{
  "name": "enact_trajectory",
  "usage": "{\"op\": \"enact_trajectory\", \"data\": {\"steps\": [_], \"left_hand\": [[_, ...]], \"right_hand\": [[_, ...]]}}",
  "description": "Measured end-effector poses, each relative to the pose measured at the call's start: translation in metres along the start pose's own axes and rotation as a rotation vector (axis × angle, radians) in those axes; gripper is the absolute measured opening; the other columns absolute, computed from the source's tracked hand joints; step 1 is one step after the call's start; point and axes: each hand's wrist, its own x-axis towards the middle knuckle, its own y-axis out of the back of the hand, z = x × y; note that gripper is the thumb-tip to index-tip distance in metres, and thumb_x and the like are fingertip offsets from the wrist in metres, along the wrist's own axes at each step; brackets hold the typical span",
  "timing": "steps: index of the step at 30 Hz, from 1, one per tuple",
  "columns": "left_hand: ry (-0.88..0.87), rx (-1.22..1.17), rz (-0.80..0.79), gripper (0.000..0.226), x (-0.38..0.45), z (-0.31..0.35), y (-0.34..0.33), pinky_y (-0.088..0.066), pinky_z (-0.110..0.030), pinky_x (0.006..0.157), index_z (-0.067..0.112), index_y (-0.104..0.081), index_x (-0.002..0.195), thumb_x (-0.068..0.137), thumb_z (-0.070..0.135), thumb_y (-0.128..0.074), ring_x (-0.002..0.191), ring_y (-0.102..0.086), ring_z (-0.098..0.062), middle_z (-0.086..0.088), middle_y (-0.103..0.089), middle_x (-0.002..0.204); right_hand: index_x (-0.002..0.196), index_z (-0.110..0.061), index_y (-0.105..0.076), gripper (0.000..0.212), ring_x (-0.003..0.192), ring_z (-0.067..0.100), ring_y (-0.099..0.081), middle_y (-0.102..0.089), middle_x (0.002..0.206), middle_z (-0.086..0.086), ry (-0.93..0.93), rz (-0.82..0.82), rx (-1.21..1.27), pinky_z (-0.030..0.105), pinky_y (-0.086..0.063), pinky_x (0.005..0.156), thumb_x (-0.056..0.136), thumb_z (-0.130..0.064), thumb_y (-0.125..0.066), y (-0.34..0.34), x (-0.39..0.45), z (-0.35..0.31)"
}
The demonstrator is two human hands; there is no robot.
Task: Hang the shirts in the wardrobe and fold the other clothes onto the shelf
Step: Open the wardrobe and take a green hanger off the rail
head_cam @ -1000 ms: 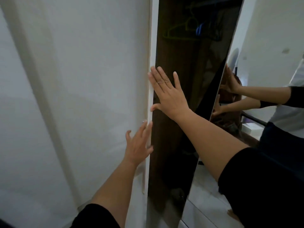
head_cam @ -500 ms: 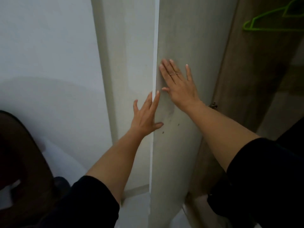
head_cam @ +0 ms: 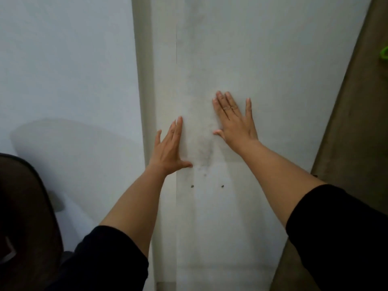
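The pale inner face of the open wardrobe door [head_cam: 262, 70] fills the middle of the view, with two small screw holes low on it. My left hand [head_cam: 171, 147] lies flat against the door near its left edge, fingers straight. My right hand [head_cam: 235, 120] presses flat on the door further right and higher, fingers spread. The brown wooden wardrobe side [head_cam: 354, 133] shows at the right, with the tip of a green hanger [head_cam: 384, 53] at the edge. No clothes are in view.
A white wall [head_cam: 63, 70] stands to the left of the door. A dark rounded object [head_cam: 23, 217], perhaps a chair back, sits at the lower left.
The wardrobe door has swung wide open to the left, from showing its mirrored front to its pale inner face. Both hands stayed flat on it; the view turned left.
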Motion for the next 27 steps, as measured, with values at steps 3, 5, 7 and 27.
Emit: {"op": "enact_trajectory", "data": {"steps": [3,5,7,27], "left_hand": [[0.053,-0.014,-0.005,0.144,0.016,0.000,-0.010,-0.005,-0.047,0.119,0.021,0.028,0.143,0.056,0.050,-0.083,0.147,0.000,-0.011,0.006,0.010,0.159],[0.095,-0.038,-0.002,0.144,0.026,0.002,-0.016,-0.006,-0.046,0.119,0.021,0.031,0.142,0.058,0.047,-0.083,0.147,-0.005,-0.011,0.006,0.009,0.159],[0.127,-0.062,0.007,0.142,0.034,0.003,-0.021,-0.005,-0.044,0.119,0.023,0.034,0.140,0.062,0.043,-0.083,0.146,-0.014,-0.014,0.004,0.004,0.160],[-0.154,0.009,0.304,0.073,0.145,0.098,-0.035,0.002,-0.068,0.107,0.008,-0.019,0.149,0.088,0.023,-0.056,0.147,-0.007,-0.024,-0.013,-0.008,0.158]], "right_hand": [[0.151,-0.014,0.007,0.088,0.148,0.019,0.008,0.010,0.160,0.001,0.021,-0.029,0.018,0.061,0.007,0.111,0.091,-0.045,-0.049,-0.012,0.010,0.004],[0.151,-0.014,0.007,0.085,0.147,0.019,0.009,0.011,0.160,0.001,0.023,-0.020,0.026,0.061,0.008,0.111,0.093,-0.045,-0.047,-0.020,0.015,0.006],[0.151,-0.013,0.008,0.082,0.147,0.019,0.010,0.012,0.160,0.001,0.019,-0.019,0.024,0.061,0.009,0.111,0.095,-0.045,-0.044,-0.029,0.018,0.007],[0.152,-0.016,-0.002,0.065,0.148,0.013,0.007,0.004,0.161,-0.003,-0.286,-0.166,-0.159,0.060,0.008,0.112,0.098,-0.032,-0.033,0.016,-0.009,0.127]]}}
